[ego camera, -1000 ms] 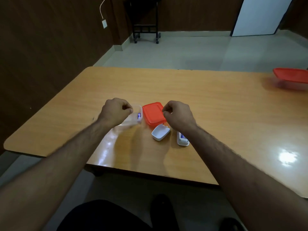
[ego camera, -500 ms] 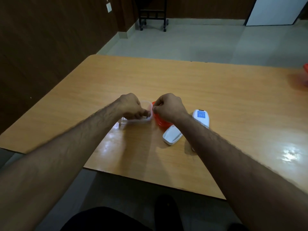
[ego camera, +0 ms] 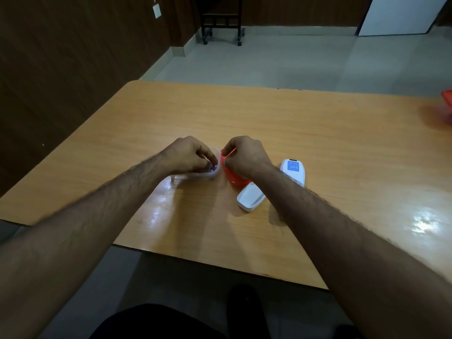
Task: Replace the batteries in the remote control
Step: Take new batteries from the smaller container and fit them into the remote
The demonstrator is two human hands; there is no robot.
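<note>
A small clear plastic container (ego camera: 195, 176) sits on the wooden table (ego camera: 318, 143). My left hand (ego camera: 189, 155) curls into it, fingertips pinching a blue battery (ego camera: 213, 168) that is mostly hidden. Beside it, my right hand (ego camera: 247, 155) grips the container's red lid (ego camera: 232, 177), which is tilted up on edge. The white remote control (ego camera: 293, 171) lies back-up just right of my right wrist, showing a blue label. Its white battery cover (ego camera: 250, 198) lies loose, inside up, under my right forearm.
Another red-lidded container (ego camera: 447, 99) sits at the table's far right edge. The near table edge (ego camera: 220, 263) runs below my forearms. A dark wheeled stand (ego camera: 221, 23) is by the back wall, and dark wall panels lie to the left.
My right hand has tipped the red lid from flat up onto its edge. My left fingers have dipped into the clear container onto the battery. The remote has come into view.
</note>
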